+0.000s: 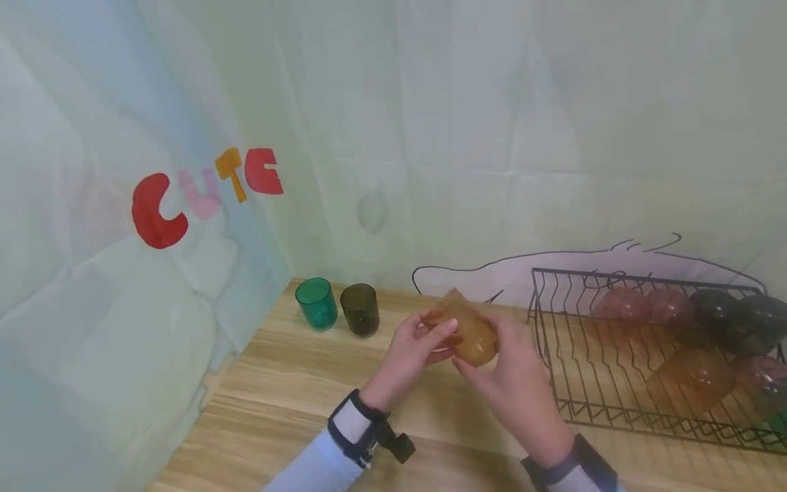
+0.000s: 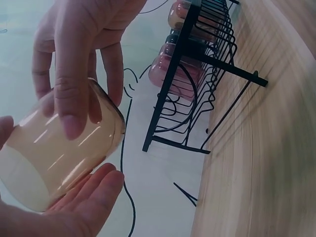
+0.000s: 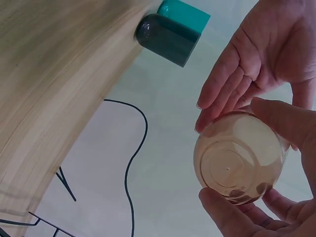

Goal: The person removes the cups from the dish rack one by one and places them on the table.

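Both hands hold a see-through amber cup (image 1: 472, 335) tilted on its side above the table. The right hand (image 1: 519, 372) grips it near the rounded base, thumb and fingers spread round the wall. In the left wrist view, the right fingers come down on the cup (image 2: 64, 153) from above. At the mouth end the left hand (image 1: 415, 355) holds the cup, with its thumb on the near side. Its fingers lie along the wall in the right wrist view. The base of the cup (image 3: 229, 165) faces the right wrist camera.
Beyond the left hand, a green cup (image 1: 317, 305) and a dark grey cup (image 1: 361, 311) stand upright side by side. On the right, a black wire rack (image 1: 568, 342) holds several upside-down cups, among them pink (image 1: 621, 311), dark (image 1: 762, 321) and amber (image 1: 691, 379) ones. A cloth backdrop (image 1: 430, 171) hangs behind.
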The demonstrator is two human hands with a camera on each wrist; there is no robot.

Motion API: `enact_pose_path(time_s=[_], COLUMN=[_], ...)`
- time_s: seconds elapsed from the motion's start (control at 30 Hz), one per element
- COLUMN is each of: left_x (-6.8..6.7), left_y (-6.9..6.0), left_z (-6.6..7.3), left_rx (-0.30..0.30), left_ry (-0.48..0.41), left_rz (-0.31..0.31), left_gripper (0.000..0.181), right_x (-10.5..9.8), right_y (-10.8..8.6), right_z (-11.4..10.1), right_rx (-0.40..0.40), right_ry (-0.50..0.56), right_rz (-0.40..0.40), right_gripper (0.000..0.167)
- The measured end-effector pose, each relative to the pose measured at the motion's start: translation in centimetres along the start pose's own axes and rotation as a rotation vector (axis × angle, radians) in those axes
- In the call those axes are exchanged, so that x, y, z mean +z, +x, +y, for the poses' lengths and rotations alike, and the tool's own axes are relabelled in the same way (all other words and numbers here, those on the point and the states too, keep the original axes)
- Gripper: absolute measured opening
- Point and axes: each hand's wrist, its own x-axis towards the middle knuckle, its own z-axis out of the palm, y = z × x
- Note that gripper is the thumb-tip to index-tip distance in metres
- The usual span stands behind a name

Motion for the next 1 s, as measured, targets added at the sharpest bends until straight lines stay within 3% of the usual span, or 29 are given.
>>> enact_pose_path(time_s=[0.3, 0.53, 0.7, 0.8, 1.0], left_x=[0.1, 0.0, -0.5, -1.1, -2.6], left_y=[0.1, 0.7, 1.1, 1.6, 2.7], left_z=[-0.5, -0.8, -0.6, -0.8, -1.9], left_rx=[0.013, 0.068, 0.092, 0.107, 0.145], left_ry=[0.093, 0.21, 0.226, 0.241, 0.358], left_rz=[0.028, 0.088, 0.124, 0.162, 0.274], left_gripper=[0.068, 0.071, 0.07, 0.07, 0.073], right_x=[0.6, 0.4, -0.1, -0.4, -0.7], right_y=[-0.1, -0.3, 0.0, 0.2, 0.0], right_z=[0.6, 1.1, 1.4, 1.5, 1.7], right_rx=[0.045, 0.002, 0.003, 0.012, 0.013], right_ry=[-0.006, -0.09, -0.113, -0.123, -0.135], right_rz=[-0.062, -0.075, -0.09, -0.096, -0.135], right_gripper=[0.075, 0.068, 0.067, 0.067, 0.069])
